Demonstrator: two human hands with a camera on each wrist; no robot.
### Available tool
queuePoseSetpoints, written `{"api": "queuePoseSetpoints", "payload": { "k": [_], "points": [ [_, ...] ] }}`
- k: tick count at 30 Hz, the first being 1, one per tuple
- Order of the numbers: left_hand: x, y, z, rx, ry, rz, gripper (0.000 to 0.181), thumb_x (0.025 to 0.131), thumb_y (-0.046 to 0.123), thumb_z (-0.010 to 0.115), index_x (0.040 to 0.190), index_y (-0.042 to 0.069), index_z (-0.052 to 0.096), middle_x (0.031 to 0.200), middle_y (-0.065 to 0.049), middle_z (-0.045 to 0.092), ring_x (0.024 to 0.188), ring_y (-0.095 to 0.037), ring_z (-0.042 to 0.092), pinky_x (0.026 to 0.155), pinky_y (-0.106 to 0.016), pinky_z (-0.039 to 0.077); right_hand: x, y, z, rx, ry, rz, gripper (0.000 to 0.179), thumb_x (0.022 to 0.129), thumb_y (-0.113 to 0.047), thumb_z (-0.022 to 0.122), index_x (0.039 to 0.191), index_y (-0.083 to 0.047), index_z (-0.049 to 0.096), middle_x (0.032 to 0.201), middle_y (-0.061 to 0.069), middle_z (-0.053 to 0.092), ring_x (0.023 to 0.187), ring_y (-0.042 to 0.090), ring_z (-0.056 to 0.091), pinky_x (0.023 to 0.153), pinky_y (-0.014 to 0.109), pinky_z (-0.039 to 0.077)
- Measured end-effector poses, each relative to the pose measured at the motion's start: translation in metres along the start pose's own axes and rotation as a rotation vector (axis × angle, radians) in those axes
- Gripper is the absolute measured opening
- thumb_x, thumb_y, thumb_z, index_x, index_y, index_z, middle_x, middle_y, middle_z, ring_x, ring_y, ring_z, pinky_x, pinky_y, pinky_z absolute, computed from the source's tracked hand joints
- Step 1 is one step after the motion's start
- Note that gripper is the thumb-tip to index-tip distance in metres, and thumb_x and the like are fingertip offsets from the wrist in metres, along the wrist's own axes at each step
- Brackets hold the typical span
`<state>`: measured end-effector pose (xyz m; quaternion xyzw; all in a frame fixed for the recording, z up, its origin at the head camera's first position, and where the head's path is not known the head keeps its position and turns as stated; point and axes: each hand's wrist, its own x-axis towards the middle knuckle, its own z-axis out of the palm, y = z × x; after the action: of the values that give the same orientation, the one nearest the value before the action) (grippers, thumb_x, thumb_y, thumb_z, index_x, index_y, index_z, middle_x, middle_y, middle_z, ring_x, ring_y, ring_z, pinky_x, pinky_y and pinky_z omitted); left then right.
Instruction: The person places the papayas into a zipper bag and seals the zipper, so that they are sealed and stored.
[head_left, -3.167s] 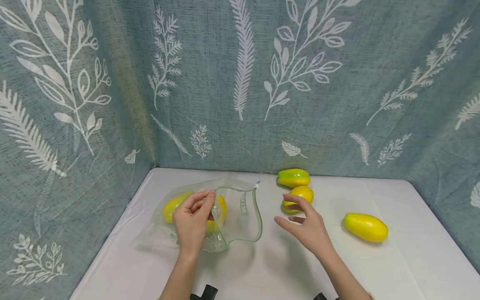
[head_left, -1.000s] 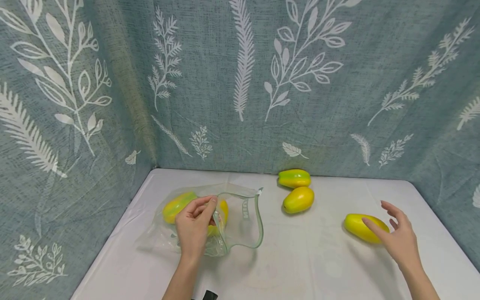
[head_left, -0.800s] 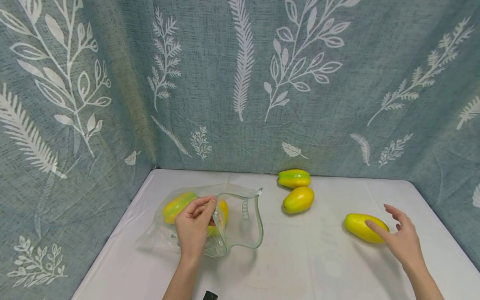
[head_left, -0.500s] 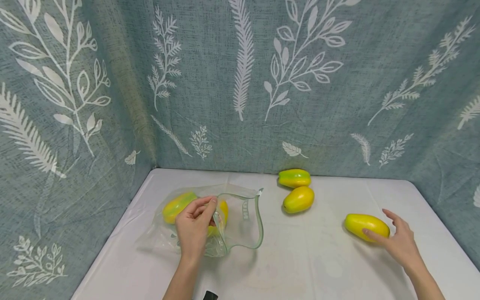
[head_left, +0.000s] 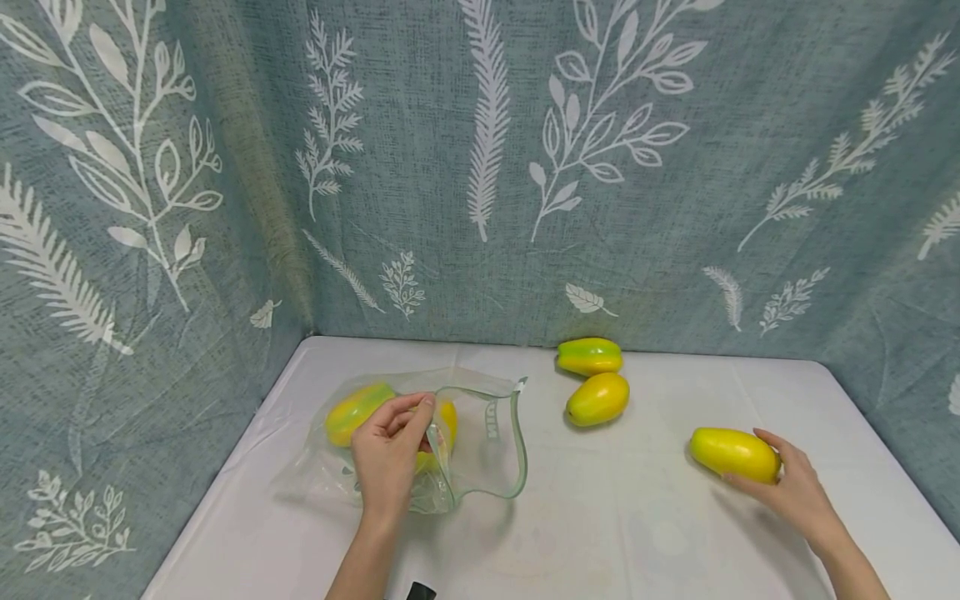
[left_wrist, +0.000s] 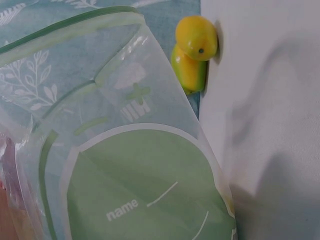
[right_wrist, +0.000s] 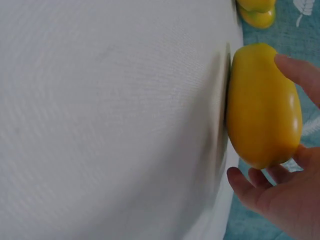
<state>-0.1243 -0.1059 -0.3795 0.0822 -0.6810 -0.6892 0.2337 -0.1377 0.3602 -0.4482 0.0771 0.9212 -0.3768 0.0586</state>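
In the head view my left hand (head_left: 390, 450) pinches the rim of a clear zip bag (head_left: 483, 475) with green edges. Inside the bag lie yellow-green papayas (head_left: 352, 417), partly covered by the hand. The left wrist view shows the bag (left_wrist: 145, 190) close up, with a green printed label reading "name". At the right of the table, my right hand (head_left: 795, 492) curves its thumb and fingers round the right end of a yellow papaya (head_left: 727, 452). The right wrist view has this papaya (right_wrist: 262, 110) between the thumb and fingers of the right hand (right_wrist: 290, 205).
Two more papayas lie close together at the back of the white table (head_left: 600, 533): a greener one (head_left: 588, 357) and a yellow one (head_left: 597, 400) in front of it. A blue-green curtain (head_left: 420, 183) with leaf prints hangs behind and at the sides.
My right hand has gone from the middle to the far right papaya, then lowered and closed its fingers round that fruit's end. The left hand keeps its pinch on the bag, almost still.
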Motion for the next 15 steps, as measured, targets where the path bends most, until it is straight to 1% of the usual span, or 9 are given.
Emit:
{"api": "queuePoseSetpoints", "payload": {
  "k": [5,8,12,15],
  "points": [
    [0.0,-0.0005,0.0001,-0.007,-0.005,0.011,0.018,0.088,0.02,0.075,0.094,0.003,0.075,0.068,-0.005,0.069,0.046,-0.015,0.056,0.048,-0.023,0.052,0.0007,0.0017,0.0013,0.016,-0.013,0.001,0.101,0.086,-0.039,0.074,0.151,0.008,0.011,0.146,0.043,0.01,0.131,0.06,0.015,0.099,0.076,0.02],
    [-0.0002,-0.0006,0.0,-0.013,-0.01,0.02,0.017,0.087,0.02,0.075,0.093,0.003,0.075,0.067,-0.004,0.068,0.046,-0.015,0.056,0.047,-0.023,0.052,0.0013,0.002,0.0013,0.019,-0.022,0.021,0.101,0.087,-0.041,0.072,0.152,0.006,0.01,0.147,0.042,0.01,0.132,0.06,0.015,0.1,0.075,0.02],
    [-0.0003,-0.0007,0.0001,-0.011,-0.011,0.024,0.017,0.087,0.02,0.075,0.093,0.003,0.075,0.066,-0.003,0.067,0.045,-0.015,0.055,0.047,-0.023,0.051,0.0021,0.0021,0.0016,0.022,-0.027,0.04,0.1,0.088,-0.042,0.071,0.152,0.004,0.01,0.149,0.04,0.011,0.134,0.059,0.015,0.1,0.074,0.022],
    [-0.0003,-0.0016,0.0001,-0.002,-0.009,0.02,0.017,0.087,0.02,0.075,0.094,0.003,0.075,0.065,-0.001,0.067,0.045,-0.015,0.055,0.047,-0.022,0.05,0.0019,0.0022,0.0025,0.025,-0.018,0.029,0.099,0.088,-0.042,0.071,0.152,0.005,0.013,0.149,0.04,0.014,0.133,0.058,0.018,0.099,0.072,0.025]
  ]
}}
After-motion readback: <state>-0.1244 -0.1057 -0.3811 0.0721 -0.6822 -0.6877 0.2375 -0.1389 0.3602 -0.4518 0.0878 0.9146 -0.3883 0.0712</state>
